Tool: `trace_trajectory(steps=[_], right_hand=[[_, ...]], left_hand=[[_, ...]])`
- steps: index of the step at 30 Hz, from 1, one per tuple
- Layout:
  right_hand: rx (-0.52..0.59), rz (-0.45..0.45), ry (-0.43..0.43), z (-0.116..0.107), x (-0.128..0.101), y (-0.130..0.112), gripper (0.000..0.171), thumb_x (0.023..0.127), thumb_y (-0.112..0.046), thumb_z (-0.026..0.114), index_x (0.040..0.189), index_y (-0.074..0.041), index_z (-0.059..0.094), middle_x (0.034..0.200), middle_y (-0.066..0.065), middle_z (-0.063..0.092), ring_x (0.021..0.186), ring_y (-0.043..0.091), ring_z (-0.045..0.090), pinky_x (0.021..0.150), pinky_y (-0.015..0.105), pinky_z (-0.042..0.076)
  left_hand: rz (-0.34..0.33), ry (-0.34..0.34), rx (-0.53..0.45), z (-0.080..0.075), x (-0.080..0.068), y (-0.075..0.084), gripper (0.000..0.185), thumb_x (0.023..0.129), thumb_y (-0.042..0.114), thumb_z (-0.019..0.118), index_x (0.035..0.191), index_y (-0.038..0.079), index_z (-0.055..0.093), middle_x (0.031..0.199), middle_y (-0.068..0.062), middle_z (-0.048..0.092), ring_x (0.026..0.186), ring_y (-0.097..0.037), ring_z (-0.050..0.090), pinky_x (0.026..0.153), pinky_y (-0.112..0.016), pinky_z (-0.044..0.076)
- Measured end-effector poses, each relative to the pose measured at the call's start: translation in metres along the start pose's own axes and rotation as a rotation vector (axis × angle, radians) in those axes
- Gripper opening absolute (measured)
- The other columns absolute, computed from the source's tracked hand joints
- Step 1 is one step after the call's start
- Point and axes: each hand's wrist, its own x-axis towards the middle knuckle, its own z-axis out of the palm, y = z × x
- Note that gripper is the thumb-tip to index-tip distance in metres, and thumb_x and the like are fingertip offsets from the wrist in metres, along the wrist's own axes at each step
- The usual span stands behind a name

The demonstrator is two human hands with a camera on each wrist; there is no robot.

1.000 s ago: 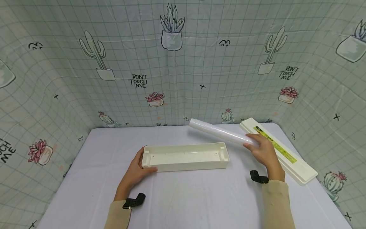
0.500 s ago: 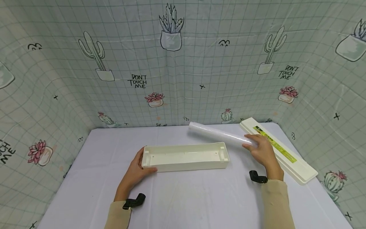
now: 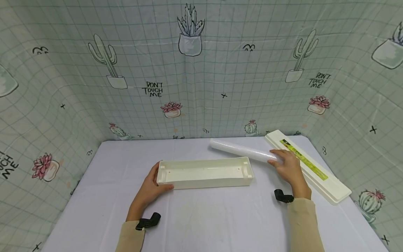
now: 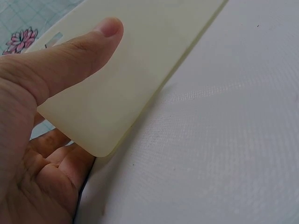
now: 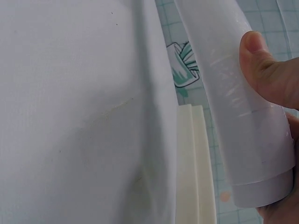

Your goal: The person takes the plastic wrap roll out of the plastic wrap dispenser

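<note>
Currently the left hand [image 3: 150, 189] grips the left end of the tray [image 3: 204, 173], a long cream open box lying crosswise on the surface [image 3: 201, 217]. Its thumb lies along the tray's near wall, and the fingers curl round the end; the left wrist view shows the thumb [image 4: 70, 46] pressed flat on the cream plastic [image 4: 135, 70] with the palm under the corner.

The right hand [image 3: 289, 168] is clenched round the near end of the roll [image 3: 242, 150], a white cylinder wrapped in glossy film. In the head view the roll points away to the left, just behind the tray's right end; whether its far end touches the surface cannot be told. In the right wrist view the thumb [image 5: 266, 70] lies across the roll [image 5: 233, 107], whose cut end shows below.

Just beside the right hand, on its right, lies the lid [image 3: 308, 166], a long cream piece with a green label, running diagonally from the back wall toward the surface's right edge. It also shows edge-on in the right wrist view [image 5: 194, 168].

Both wrists wear black straps, over beige sleeves. A cactus-print cloth [image 3: 189, 70] hangs behind and at both sides.
</note>
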Motion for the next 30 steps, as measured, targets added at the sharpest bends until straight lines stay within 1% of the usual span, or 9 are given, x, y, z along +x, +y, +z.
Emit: trace_trajectory(steps=[8, 12, 15, 18, 22, 26, 28, 30], right_hand=[[-0.017, -0.036, 0.038, 0.003, 0.000, 0.007, 0.041, 0.088, -0.011, 0.081, 0.125, 0.002, 0.069, 0.128, 0.028, 0.066, 0.125, 0.050, 0.052, 0.107, 0.066, 0.032], [-0.043, -0.040, 0.054, 0.002, 0.000, 0.009, 0.041, 0.087, -0.011, 0.081, 0.124, 0.001, 0.069, 0.128, 0.029, 0.065, 0.125, 0.051, 0.051, 0.105, 0.069, 0.031], [-0.058, -0.042, 0.062, 0.001, 0.000, 0.009, 0.041, 0.087, -0.011, 0.081, 0.124, 0.001, 0.070, 0.127, 0.028, 0.065, 0.125, 0.052, 0.051, 0.102, 0.071, 0.031], [-0.078, -0.037, 0.054, 0.000, -0.002, 0.009, 0.041, 0.088, -0.013, 0.081, 0.125, 0.000, 0.069, 0.128, 0.028, 0.065, 0.124, 0.051, 0.050, 0.098, 0.072, 0.031], [-0.100, -0.026, 0.043, -0.001, -0.003, 0.006, 0.042, 0.089, -0.015, 0.080, 0.127, -0.001, 0.068, 0.130, 0.029, 0.063, 0.126, 0.052, 0.048, 0.098, 0.074, 0.030], [-0.093, -0.033, 0.042, 0.002, -0.003, 0.007, 0.043, 0.089, -0.015, 0.080, 0.127, 0.000, 0.068, 0.131, 0.029, 0.063, 0.126, 0.052, 0.049, 0.098, 0.074, 0.029], [-0.089, -0.021, 0.026, 0.003, -0.003, 0.010, 0.044, 0.090, -0.016, 0.079, 0.128, 0.000, 0.067, 0.132, 0.030, 0.062, 0.126, 0.053, 0.048, 0.098, 0.073, 0.029], [-0.091, 0.013, -0.011, 0.005, -0.006, 0.013, 0.046, 0.091, -0.018, 0.078, 0.131, 0.000, 0.066, 0.134, 0.030, 0.061, 0.129, 0.054, 0.047, 0.099, 0.074, 0.029]], left_hand=[[0.000, 0.002, 0.016, 0.000, -0.002, 0.001, 0.116, 0.080, 0.015, 0.091, 0.166, 0.015, 0.013, 0.167, -0.012, 0.030, 0.148, -0.032, 0.039, 0.106, -0.018, 0.040], [0.003, 0.000, 0.011, 0.002, -0.002, 0.001, 0.115, 0.080, 0.015, 0.090, 0.166, 0.015, 0.013, 0.167, -0.012, 0.030, 0.148, -0.032, 0.039, 0.107, -0.020, 0.041], [0.006, 0.002, 0.013, 0.002, -0.003, 0.000, 0.115, 0.081, 0.015, 0.090, 0.166, 0.016, 0.013, 0.166, -0.011, 0.031, 0.147, -0.032, 0.040, 0.106, -0.020, 0.041], [0.010, 0.005, 0.007, 0.003, -0.003, -0.002, 0.115, 0.080, 0.014, 0.090, 0.166, 0.016, 0.014, 0.166, -0.011, 0.031, 0.148, -0.031, 0.039, 0.104, -0.016, 0.041], [0.027, 0.000, -0.004, 0.004, -0.004, -0.004, 0.115, 0.080, 0.013, 0.090, 0.166, 0.014, 0.013, 0.167, -0.012, 0.030, 0.149, -0.032, 0.038, 0.103, -0.012, 0.039], [0.036, 0.008, -0.002, 0.004, -0.005, -0.005, 0.115, 0.081, 0.013, 0.090, 0.166, 0.014, 0.013, 0.166, -0.013, 0.031, 0.147, -0.033, 0.040, 0.102, -0.013, 0.041], [0.040, 0.008, 0.001, 0.003, -0.006, -0.006, 0.115, 0.080, 0.013, 0.090, 0.166, 0.014, 0.013, 0.166, -0.013, 0.031, 0.147, -0.033, 0.040, 0.101, -0.014, 0.041], [0.043, 0.006, -0.002, 0.003, -0.005, -0.007, 0.115, 0.080, 0.012, 0.090, 0.166, 0.013, 0.013, 0.165, -0.014, 0.032, 0.146, -0.034, 0.041, 0.101, -0.015, 0.042]])
